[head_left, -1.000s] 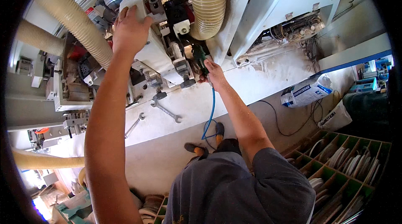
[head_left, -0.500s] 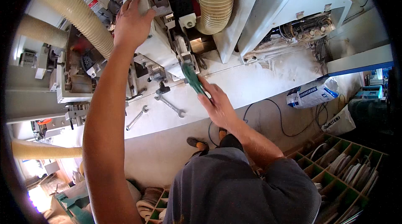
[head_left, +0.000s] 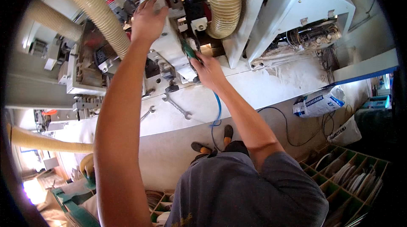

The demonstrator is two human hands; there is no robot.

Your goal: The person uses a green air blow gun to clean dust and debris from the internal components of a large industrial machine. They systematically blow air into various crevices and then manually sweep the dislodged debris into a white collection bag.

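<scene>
My left hand (head_left: 148, 22) rests on top of a white machine housing (head_left: 176, 51), its fingers laid over the upper end and the thumb apart. In my right hand (head_left: 208, 72) is a green air blow gun (head_left: 188, 50), gripped by its handle. Its front end reaches into the gap beside the housing, where the nozzle is hard to make out. A blue air hose (head_left: 219, 107) hangs below my right wrist. On the white machine ledge in front of the housing lie an open-ended spanner (head_left: 177, 107) and a second spanner (head_left: 148, 112).
Ribbed suction hoses (head_left: 222, 6) run down to the machine. A white angular cover (head_left: 296, 10) with exposed wiring stands to the right. Bags (head_left: 319, 102) and a dark cable (head_left: 287, 135) lie on the floor. Behind me at right is a compartmented rack (head_left: 345, 176) holding discs.
My right hand has pushed the blow gun farther in along the housing, away from me. The dust cloud at the right has thinned. The left hand stays on the housing while the view shifts.
</scene>
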